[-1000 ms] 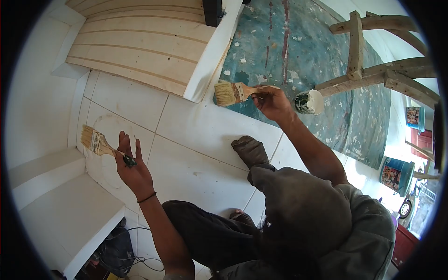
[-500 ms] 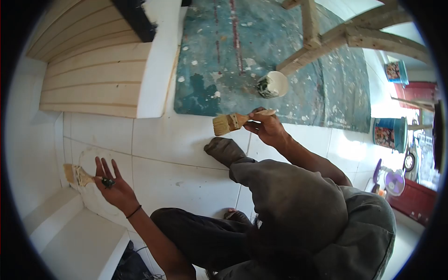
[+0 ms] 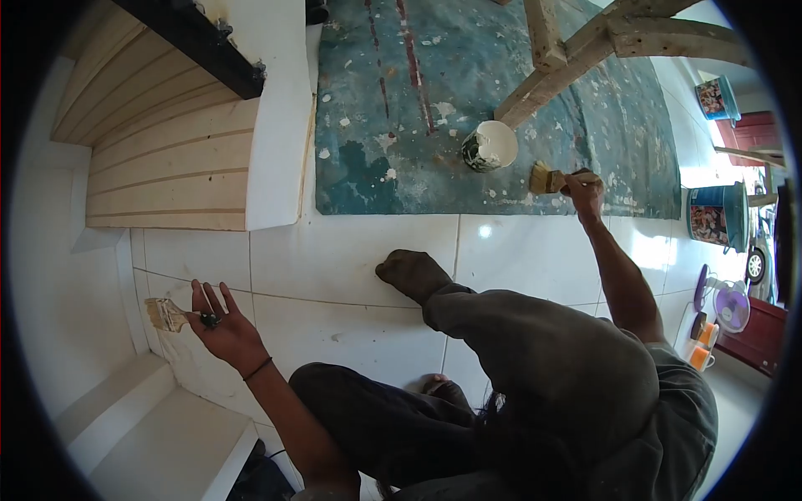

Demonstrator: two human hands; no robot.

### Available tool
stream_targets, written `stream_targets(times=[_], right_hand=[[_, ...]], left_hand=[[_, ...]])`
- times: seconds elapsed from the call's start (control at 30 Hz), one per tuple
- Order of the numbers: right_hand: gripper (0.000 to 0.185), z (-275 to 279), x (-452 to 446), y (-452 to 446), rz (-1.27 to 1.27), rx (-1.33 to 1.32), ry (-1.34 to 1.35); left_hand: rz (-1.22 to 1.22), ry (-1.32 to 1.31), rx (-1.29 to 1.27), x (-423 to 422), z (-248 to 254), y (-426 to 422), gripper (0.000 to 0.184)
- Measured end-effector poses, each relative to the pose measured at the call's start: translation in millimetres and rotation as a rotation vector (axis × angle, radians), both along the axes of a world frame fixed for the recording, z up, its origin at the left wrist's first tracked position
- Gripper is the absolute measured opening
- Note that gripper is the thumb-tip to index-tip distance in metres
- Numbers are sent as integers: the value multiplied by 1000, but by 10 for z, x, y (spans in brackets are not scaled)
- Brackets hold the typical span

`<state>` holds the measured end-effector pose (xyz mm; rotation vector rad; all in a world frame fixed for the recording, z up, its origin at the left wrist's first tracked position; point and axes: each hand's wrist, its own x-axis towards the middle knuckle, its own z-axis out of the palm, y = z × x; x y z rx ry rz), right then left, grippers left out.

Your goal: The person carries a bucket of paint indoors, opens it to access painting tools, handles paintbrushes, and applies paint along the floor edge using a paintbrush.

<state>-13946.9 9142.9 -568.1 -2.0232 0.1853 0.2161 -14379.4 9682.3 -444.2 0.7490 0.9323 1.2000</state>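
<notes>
My left hand (image 3: 230, 338) is palm up over the white floor tiles, with a paintbrush (image 3: 170, 315) resting in it. That brush's bristles point left, and the dark-smeared end of its handle lies over the palm; several fingers are stretched out. My right hand (image 3: 585, 194) grips a second paintbrush (image 3: 545, 178) by the handle, over the near edge of a paint-spattered green drop cloth (image 3: 376, 117). Left of this brush, a white paint pot (image 3: 493, 145) with dark smears stands on the cloth. The pot's contents are hard to make out.
A wooden trestle leg (image 3: 551, 79) stands on the cloth behind the pot. Wood-slat panelling (image 3: 171, 188) with a white edge is at the upper left, and a white step (image 3: 167, 434) at the lower left. Blue buckets (image 3: 717, 217) and a purple fan (image 3: 733, 307) are at right.
My right hand has carried its paintbrush rightward and away from my foot, over the drop cloth. My left hand still holds its brush; the view has shifted slightly.
</notes>
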Motion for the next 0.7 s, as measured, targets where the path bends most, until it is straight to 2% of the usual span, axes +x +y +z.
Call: stream_targets(times=[0.03,0.07,0.13,0.2,0.27,0.3,0.33,0.37,0.4,0.43,0.47,0.53,0.6,0.63,0.7], right_hand=[[20,190,65,88,184,-311,-44],[20,338,89,208,181,-307,-49],[11,557,119,425,470,-751,-417],[14,601,67,457,507,-740,-492],[18,643,-147,581,330,-706,-916],[21,397,-266,520,311,-660,-833],[21,54,-287,307,516,-604,-637],[17,103,-327,308,526,-642,-624],[14,155,-203,300,420,-560,-609],[13,498,-223,463,311,-551,-555],[12,639,-242,523,287,-539,-749],[11,45,-195,145,476,-596,-672],[12,194,-235,274,481,-652,-591],[14,307,-240,392,350,-622,-581],[18,45,-411,305,407,-619,-602]], left_hand=[[-13,8,2,54,16,-15,50],[-16,3,7,76,18,-25,50],[-34,62,22,87,-8,-33,51],[-43,60,22,60,8,-42,50],[-66,50,9,56,18,-55,49],[-62,59,19,46,20,-62,49],[-65,67,26,29,-10,-63,48],[-80,37,21,-26,-78,-25,47],[-104,29,30,-93,-157,27,52],[-114,28,24,-120,-172,26,51],[-124,24,28,-86,-129,16,51],[-118,51,29,-5,-46,-74,51],[-93,70,54,51,-50,-27,50],[-101,58,33,7,-84,-9,50],[-124,67,5,-62,-69,-37,51]])
